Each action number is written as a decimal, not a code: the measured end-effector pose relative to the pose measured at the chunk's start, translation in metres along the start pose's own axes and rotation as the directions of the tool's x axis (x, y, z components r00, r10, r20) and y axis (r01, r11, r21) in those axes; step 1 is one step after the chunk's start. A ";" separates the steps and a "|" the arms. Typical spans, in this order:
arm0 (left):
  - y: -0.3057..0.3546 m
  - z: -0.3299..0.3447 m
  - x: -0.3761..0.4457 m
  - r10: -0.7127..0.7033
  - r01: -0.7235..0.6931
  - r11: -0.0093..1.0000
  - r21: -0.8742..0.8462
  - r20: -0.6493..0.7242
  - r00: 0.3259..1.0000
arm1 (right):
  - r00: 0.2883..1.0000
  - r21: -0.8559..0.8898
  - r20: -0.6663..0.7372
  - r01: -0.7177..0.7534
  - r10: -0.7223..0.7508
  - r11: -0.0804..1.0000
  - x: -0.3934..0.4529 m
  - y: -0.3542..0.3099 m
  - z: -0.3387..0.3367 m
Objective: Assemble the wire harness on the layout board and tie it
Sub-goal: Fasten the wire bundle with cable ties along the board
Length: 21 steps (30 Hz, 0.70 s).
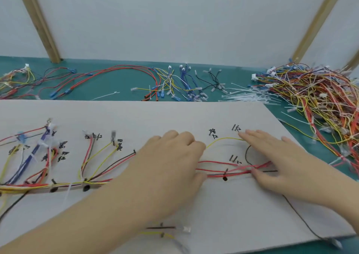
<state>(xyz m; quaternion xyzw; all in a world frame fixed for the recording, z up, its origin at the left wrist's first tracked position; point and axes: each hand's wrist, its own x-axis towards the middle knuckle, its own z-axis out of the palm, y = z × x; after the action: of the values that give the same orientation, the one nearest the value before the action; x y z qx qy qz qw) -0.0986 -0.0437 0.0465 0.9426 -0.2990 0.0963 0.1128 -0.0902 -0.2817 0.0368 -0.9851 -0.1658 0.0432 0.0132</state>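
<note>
A white layout board [194, 115] with handwritten marks lies in front of me. Along its left part runs the wire harness [64, 185], with branches fanning up to the marks and white ties on the trunk. My left hand [171, 162] lies over the trunk at mid-board, fingers curled, thumb and fingers closed on the red wires [219, 174]. Flat on the board to the right, my right hand [277, 156] has straight fingers; the fingertips touch the end of a yellow wire [223, 138] and the thumb presses the red wires.
Behind the board on the green mat lie loose red, blue and black wires [116, 75] and a pile of white cable ties [250, 96]. A big heap of finished harnesses [320, 98] fills the right. A brown wire [303, 220] trails off the board's near right corner. Wooden posts [38, 20] lean against the wall.
</note>
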 end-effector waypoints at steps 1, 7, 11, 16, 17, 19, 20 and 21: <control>-0.002 0.005 0.007 -0.022 0.019 0.997 0.077 0.046 0.999 | 1.000 0.031 0.003 0.007 -0.008 0.999 0.006 0.007 -0.002; -0.011 0.025 0.021 -0.114 0.130 0.989 -0.070 0.191 0.975 | 0.989 0.087 -0.006 0.145 -0.145 0.986 0.024 0.015 -0.006; -0.012 0.031 0.018 -0.060 0.081 0.986 -0.145 0.147 0.987 | 0.976 0.110 0.016 0.213 -0.216 0.971 0.023 0.014 -0.013; -0.012 0.034 0.014 -0.018 0.026 0.980 -0.199 0.042 0.999 | 0.957 0.173 -0.062 0.289 -0.282 0.942 0.010 0.015 -0.028; -0.012 0.033 0.014 -0.008 0.012 0.973 -0.229 0.018 1.000 | 0.952 0.181 -0.091 0.305 -0.293 0.935 0.006 0.015 -0.032; -0.009 0.031 0.015 0.012 -0.020 0.956 -0.293 -0.029 1.000 | 0.937 0.208 -0.150 0.343 -0.317 0.916 -0.001 0.016 -0.041; -0.008 0.030 0.015 0.030 -0.040 0.946 -0.322 -0.038 0.999 | 0.929 0.224 -0.168 0.362 -0.330 0.905 -0.004 0.016 -0.043; -0.007 0.030 0.015 0.053 -0.061 0.936 -0.346 -0.034 0.998 | 0.921 0.230 -0.176 0.382 -0.348 0.895 -0.007 0.016 -0.044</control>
<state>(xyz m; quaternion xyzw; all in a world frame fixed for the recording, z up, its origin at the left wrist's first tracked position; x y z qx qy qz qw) -0.0796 -0.0544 0.0209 0.8978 -0.3371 0.0567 0.2778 -0.0872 -0.2998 0.0803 -0.9267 -0.3396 -0.0033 0.1608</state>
